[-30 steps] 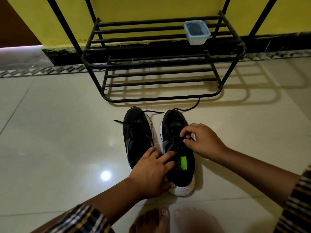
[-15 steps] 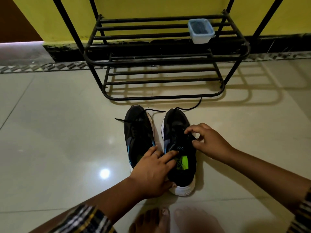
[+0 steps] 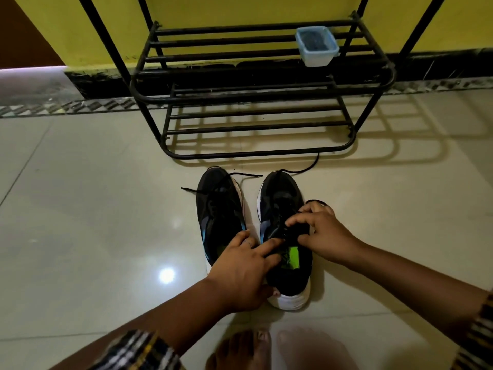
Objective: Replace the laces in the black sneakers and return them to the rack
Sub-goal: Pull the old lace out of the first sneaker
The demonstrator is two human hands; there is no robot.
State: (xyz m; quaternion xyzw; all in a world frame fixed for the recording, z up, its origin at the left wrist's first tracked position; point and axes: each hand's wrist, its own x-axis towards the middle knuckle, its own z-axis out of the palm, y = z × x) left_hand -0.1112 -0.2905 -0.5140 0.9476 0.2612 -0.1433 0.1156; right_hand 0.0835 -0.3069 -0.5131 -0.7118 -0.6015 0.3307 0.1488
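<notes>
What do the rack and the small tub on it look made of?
The rack looks like black-painted metal tubing: thin round bars, bent corners, scuffed and dull. The tub looks like translucent plastic, pale blue, with a lipped rim and dark contents showing through. Neither can be confirmed by sight alone.

Dim indoor light, glossy floor, wide-angle bend at the edges.
A single lamp shows as a round white glare spot (image 3: 167, 275) on the floor (image 3: 80, 209) toward its left side. The rack (image 3: 261, 94) throws a barred shadow (image 3: 386, 134) to its right across the tiles. Rack uprights bow outward near the top corners; the bare feet (image 3: 256, 351) at the bottom edge are soft and blurred.
</notes>
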